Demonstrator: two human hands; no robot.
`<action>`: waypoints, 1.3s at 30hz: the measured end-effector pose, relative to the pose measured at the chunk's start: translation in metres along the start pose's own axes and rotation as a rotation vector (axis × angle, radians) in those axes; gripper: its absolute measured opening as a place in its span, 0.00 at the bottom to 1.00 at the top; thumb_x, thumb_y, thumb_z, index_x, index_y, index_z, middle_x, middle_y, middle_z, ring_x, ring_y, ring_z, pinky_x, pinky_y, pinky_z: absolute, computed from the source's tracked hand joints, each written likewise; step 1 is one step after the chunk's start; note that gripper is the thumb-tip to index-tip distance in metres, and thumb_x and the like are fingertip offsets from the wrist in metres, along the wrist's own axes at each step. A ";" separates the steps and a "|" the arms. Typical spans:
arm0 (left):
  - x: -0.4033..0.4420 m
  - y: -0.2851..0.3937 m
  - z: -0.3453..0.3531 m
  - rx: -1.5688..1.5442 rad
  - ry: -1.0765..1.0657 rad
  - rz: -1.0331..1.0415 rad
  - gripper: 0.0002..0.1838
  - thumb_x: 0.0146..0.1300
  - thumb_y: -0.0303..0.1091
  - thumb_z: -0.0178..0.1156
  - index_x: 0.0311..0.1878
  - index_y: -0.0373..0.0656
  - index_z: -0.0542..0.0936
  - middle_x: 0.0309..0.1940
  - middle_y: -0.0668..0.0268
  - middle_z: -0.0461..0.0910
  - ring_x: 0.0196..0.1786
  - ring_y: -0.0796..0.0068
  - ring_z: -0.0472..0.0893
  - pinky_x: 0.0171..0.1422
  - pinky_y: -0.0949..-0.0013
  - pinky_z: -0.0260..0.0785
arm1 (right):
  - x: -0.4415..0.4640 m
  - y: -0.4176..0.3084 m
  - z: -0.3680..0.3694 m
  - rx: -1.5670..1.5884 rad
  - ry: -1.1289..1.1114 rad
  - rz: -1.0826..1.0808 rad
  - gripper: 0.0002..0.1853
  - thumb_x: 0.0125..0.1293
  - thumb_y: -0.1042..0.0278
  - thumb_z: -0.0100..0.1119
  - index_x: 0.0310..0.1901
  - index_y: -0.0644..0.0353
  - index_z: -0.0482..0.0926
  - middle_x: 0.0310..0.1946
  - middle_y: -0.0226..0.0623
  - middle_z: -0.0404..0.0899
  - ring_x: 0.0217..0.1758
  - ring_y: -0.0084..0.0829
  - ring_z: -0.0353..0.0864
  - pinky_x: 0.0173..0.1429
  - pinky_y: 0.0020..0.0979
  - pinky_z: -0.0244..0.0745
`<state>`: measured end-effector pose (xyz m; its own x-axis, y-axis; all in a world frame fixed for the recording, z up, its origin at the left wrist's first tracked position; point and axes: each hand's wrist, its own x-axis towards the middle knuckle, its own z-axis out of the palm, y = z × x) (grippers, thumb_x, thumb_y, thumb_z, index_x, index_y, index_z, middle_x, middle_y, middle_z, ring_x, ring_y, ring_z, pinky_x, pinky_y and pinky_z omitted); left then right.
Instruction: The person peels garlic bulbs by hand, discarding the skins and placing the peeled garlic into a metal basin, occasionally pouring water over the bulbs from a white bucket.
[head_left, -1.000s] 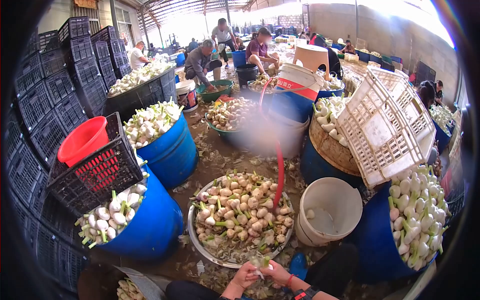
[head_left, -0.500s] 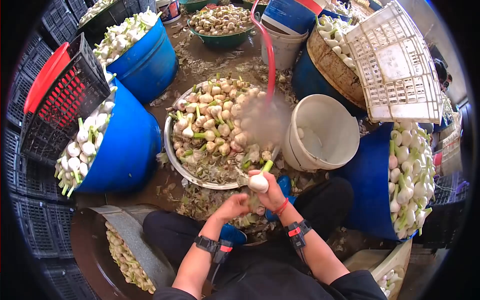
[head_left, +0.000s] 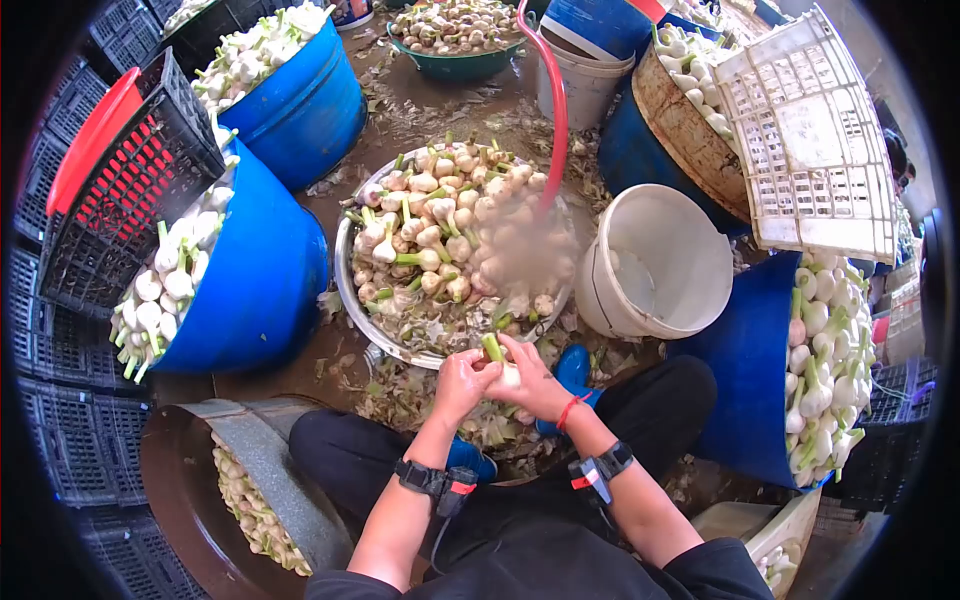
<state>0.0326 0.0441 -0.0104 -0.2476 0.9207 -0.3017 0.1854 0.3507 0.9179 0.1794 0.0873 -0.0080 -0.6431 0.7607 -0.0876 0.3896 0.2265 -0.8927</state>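
Note:
A garlic bulb (head_left: 509,375) with a short green stem is between my two hands, just past my knees. My right hand (head_left: 533,382) is wrapped round the bulb, its stem pointing up and away. Against the near left side of the bulb and stem, my left hand (head_left: 463,383) has its fingers bent and pressed in. Right beyond the hands stands a wide metal basin (head_left: 345,270) heaped with garlic (head_left: 430,235) and loose skins. A blurred smear hides the right part of that heap.
A white bucket (head_left: 668,260) stands right of the basin. Blue barrels (head_left: 265,265) of garlic flank both sides. A red hose (head_left: 557,110) hangs over the basin. A white crate (head_left: 815,140) leans at the upper right. Lower left, a metal tub (head_left: 185,490) holds garlic.
Half a second ago my left hand was apart from the bulb; now it has come up to it. The bulb in my right hand has moved slightly lower and left. Earlier the view was tilted further up.

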 end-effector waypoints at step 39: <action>-0.013 -0.024 0.031 -0.654 -0.255 -0.177 0.19 0.50 0.23 0.59 0.48 0.42 0.71 0.28 0.71 0.77 0.31 0.80 0.76 0.34 0.77 0.68 | 0.005 0.023 0.021 0.915 0.390 0.285 0.18 0.67 0.59 0.42 0.51 0.62 0.69 0.40 0.32 0.74 0.40 0.21 0.73 0.45 0.25 0.70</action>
<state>0.0604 0.0294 -0.0361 0.0228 0.8988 -0.4377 -0.4634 0.3975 0.7920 0.1715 0.0837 -0.0380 -0.2840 0.8947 -0.3449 -0.2612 -0.4183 -0.8699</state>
